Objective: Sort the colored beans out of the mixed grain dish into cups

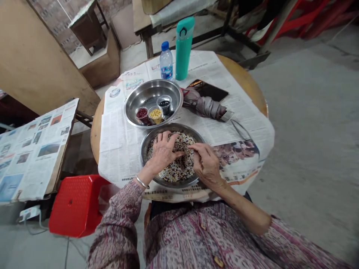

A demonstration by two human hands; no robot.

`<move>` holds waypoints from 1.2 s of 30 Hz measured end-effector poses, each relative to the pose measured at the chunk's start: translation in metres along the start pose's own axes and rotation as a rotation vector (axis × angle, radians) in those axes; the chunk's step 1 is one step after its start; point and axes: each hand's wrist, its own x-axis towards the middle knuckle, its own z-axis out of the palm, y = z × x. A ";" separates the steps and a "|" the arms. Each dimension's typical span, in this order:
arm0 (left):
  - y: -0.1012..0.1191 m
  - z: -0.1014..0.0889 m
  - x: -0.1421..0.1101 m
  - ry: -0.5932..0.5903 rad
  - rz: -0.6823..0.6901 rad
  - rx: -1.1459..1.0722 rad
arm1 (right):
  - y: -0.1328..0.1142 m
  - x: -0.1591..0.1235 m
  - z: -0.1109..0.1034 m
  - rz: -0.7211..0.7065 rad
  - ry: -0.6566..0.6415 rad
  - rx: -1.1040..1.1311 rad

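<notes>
A metal bowl [193,131] in front of me holds a mix of small grains and beans [176,173], white, yellow, dark red and black. My left hand [163,151] rests on the mix at the bowl's left side, fingers spread. Over the right rim is my right hand [207,164], its fingers bent and drawn together; anything between the fingertips is too small to make out. Just beyond stands a larger steel basin [137,95] with three clear cups: dark red beans [142,112], yellow beans [155,113] and black beans [164,103].
Newspaper [114,149] covers the round table. Behind the basin stand a water bottle [166,63] and a teal flask [184,52]. A folded umbrella [206,105] and a dark phone [210,90] lie right of it. A red stool [74,203] is at lower left.
</notes>
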 end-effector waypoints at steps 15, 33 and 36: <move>0.005 0.010 -0.021 -0.306 0.393 -0.089 | 0.000 -0.002 -0.001 0.007 0.098 0.009; -0.013 0.019 -0.090 0.311 -0.123 -0.112 | -0.024 0.012 -0.021 -0.230 -1.074 -0.044; -0.011 0.020 -0.089 0.345 -0.147 -0.092 | -0.032 0.013 0.004 -0.283 -1.048 -0.093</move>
